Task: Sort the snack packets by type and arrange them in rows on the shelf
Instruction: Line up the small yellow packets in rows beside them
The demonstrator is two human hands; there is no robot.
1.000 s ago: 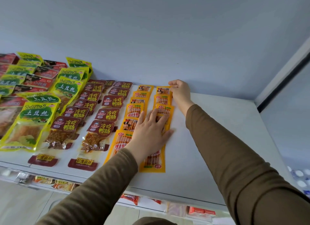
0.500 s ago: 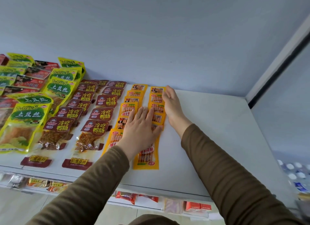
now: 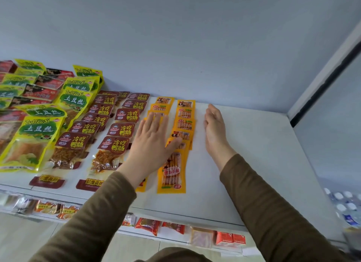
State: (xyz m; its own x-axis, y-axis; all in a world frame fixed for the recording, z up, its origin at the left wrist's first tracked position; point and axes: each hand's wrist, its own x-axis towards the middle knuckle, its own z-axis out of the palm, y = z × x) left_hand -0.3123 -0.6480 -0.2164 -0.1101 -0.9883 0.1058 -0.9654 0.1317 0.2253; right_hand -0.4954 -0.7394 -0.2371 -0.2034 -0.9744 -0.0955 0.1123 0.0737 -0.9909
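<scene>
- Head view: two rows of orange packets [image 3: 184, 125] lying flat on the white shelf [image 3: 254, 154], running from the front edge back to the wall, between the two hands.
- Left hand [image 3: 151, 142] pressed flat on the left orange row, fingers straight and spread, gripping nothing; thumb reaching across onto the right orange row.
- Right hand [image 3: 214, 128] standing on edge just right of the right orange row, fingers straight and together, holding nothing; contact with the packets not clear.
- Left of the left hand: two rows of dark red packets [image 3: 119, 132], overlapping front to back.
- Further left: yellow and green packets [image 3: 37, 132], overlapping in a row, with more green and red packets behind them by the wall.
- Right of the right hand: bare white shelf.
- Below both brown sleeves [image 3: 273, 213]: a lower shelf edge with small red and orange packs [image 3: 230, 239].
</scene>
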